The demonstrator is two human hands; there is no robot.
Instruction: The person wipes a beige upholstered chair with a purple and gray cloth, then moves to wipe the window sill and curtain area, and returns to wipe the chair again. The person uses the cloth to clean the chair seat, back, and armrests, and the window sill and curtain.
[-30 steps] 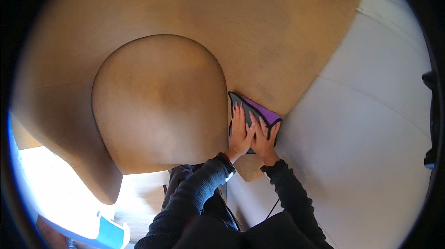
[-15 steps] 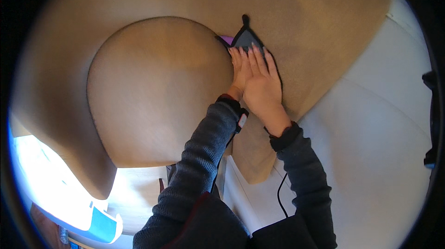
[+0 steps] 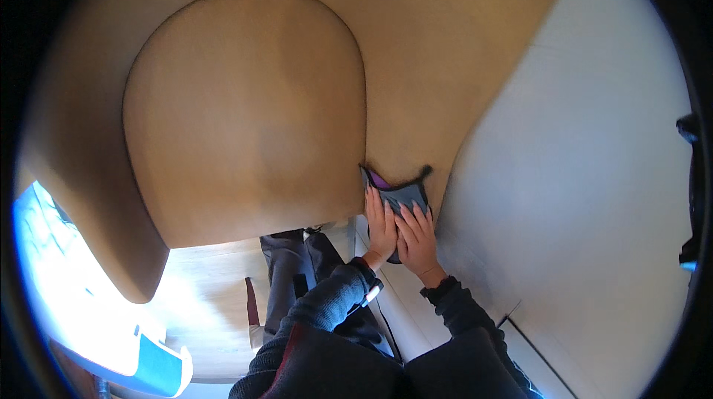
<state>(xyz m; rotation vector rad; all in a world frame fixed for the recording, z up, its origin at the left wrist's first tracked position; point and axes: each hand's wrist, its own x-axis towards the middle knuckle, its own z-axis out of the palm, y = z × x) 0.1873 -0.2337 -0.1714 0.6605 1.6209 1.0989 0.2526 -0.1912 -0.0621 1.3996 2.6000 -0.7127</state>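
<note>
A grey cloth with black edging, a corner loop and a purple underside lies over the front end of a tan upholstered armrest. My left hand presses flat on the cloth, fingers stretched out, beside the seat cushion's front corner. Just right of it and touching it, my right hand also lies on the cloth with straight fingers. Part of the cloth hangs below, between my wrists. The palms' undersides are hidden.
A pale, smooth surface borders the armrest on the right. Beneath the seat's front edge show my dark trouser legs and a light floor. A blue and white object stands at lower left, near bright glare.
Both hands have drawn the cloth toward me, from farther back on the armrest to its front end. The view has shifted, and more of my legs and the floor shows.
</note>
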